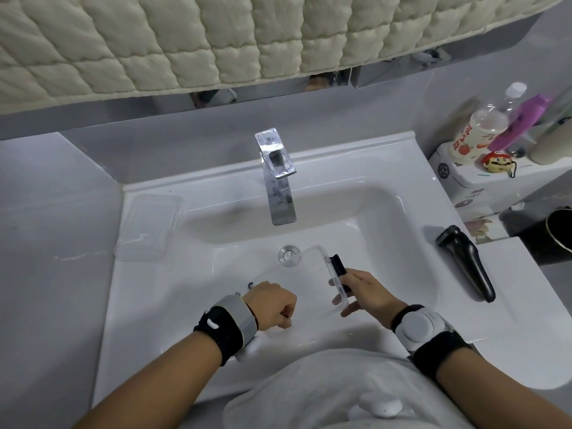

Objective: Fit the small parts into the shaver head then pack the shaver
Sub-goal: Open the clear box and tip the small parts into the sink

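Grey cloth [325,388] across the person's front is seen at the bottom edge, and both forearms reach out from it over the white sink [380,212].

A small black part [340,271] and the edge of a clear plastic tray [335,281] are held together by the right hand [363,292]; the thumb is laid along the part, the fingers are curled under the tray's rim. The black part looks like the shaver head, though this cannot be told for sure. The left hand [272,305] is closed into a loose fist, and something tiny appears to be pinched at its fingertips; what it is cannot be made out.

The shaver [467,263] is laid on the sink's right ledge, well apart from both hands and touched by neither. Its long axis runs from upper left to lower right in the view, with the broad top end pointed toward the tap [277,178] and the narrow handle end toward the person. It lies to the right of the right hand, which is clearly the nearer one. A clear lid [148,227] is set on the left ledge.

Fitting is judged to be under way. For the coming move, the left fist would have to be brought rightward to the black part, whose long axis is tilted slightly left of upright.
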{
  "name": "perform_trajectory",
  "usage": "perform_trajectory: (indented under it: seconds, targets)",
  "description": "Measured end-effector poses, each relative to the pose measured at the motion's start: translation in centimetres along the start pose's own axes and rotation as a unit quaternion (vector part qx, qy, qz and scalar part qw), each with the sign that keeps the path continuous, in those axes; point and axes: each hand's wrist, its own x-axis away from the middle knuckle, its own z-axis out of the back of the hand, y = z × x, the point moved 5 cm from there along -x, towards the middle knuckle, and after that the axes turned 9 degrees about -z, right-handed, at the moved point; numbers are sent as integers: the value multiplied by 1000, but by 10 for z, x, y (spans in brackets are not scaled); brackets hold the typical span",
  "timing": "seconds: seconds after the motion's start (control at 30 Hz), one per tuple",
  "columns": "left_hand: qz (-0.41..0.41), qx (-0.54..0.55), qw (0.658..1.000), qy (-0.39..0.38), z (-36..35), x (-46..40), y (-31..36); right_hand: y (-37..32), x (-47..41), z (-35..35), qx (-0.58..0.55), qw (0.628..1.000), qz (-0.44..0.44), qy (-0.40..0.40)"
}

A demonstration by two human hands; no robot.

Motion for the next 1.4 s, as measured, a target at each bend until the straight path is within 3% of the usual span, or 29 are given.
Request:
perform_trajectory:
  seconds: [0.1, 0.2, 0.37, 0.47, 0.53, 0.67, 0.83, 1.07, 1.3, 1.4]
  targets:
    - [11, 82, 996, 21, 8, 7, -3, 0, 0, 1, -6, 1000, 0, 1]
    - [27, 170, 978, 118, 24, 16, -11, 0, 0, 2, -2, 1000, 0, 8]
    - [76, 328, 895, 293, 45, 38, -51, 2, 0, 4, -24, 1000, -4, 10]
    - [170, 377, 831, 371, 38, 54, -91, 2, -1, 6, -28, 999, -6, 17]
    - [236, 370, 816, 377, 19, 61, -114, 3, -2, 6, -30, 999, -12, 20]
    - [328, 381, 810, 301, -38, 66, -144, 6, -3, 7, -33, 999, -18, 25]
    - [368, 378, 807, 267, -65, 76, -155, 8, -3, 8, -36, 999, -20, 29]
    - [390, 228, 862, 229, -42, 82, -149, 8, -3, 8, -36, 999, -23, 27]
    - [234, 201, 875, 372, 25, 74, -81, 6, 0, 6, -30, 999, -20, 22]
    - [132, 218, 908, 332, 42, 58, -42, 4, 2, 5, -29, 999, -14, 17]
